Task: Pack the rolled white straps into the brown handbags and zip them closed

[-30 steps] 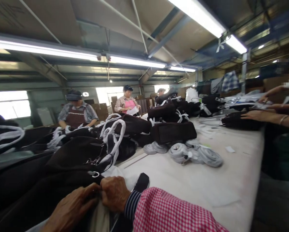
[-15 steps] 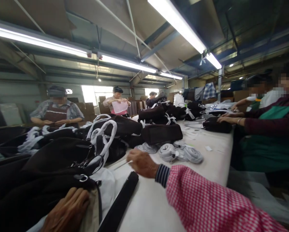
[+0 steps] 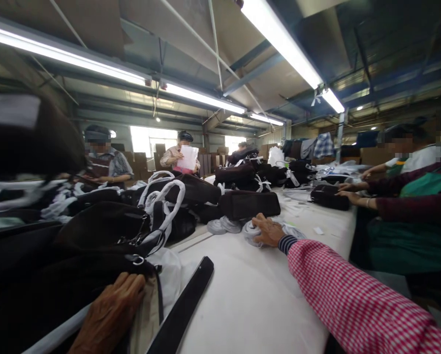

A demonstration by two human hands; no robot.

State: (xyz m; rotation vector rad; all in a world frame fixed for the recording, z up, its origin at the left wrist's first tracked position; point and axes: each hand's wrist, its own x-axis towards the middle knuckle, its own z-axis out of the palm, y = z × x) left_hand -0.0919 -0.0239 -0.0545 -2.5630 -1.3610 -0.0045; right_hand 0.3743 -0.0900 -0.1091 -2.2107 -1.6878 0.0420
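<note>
At the lower left, my left hand [image 3: 111,309] is closed on the open edge of a black bag [image 3: 58,275]; the beige lining shows beside its fingers. My right hand [image 3: 268,230] reaches across the table, fingers curled over a coiled strap [image 3: 250,235] in whitish wrapping; the fingertips are partly hidden. Another wrapped coil [image 3: 224,225] lies to its left. Between my hands a flat black strip [image 3: 187,305] lies slantwise on the white table, next to thin white wrapping [image 3: 174,265].
Black bags with white-wrapped handles [image 3: 176,196] pile up along the left and middle. A boxy black bag [image 3: 250,205] stands behind the coils. A blurred dark bag [image 3: 32,137] hangs in the air at left. On the right, a co-worker's hands [image 3: 349,194] rest on a black bag [image 3: 329,196].
My right hand has moved right and forward from the bare table to the coiled strap. A dark bag has come into view in the air at upper left. My left hand stays on the bag.
</note>
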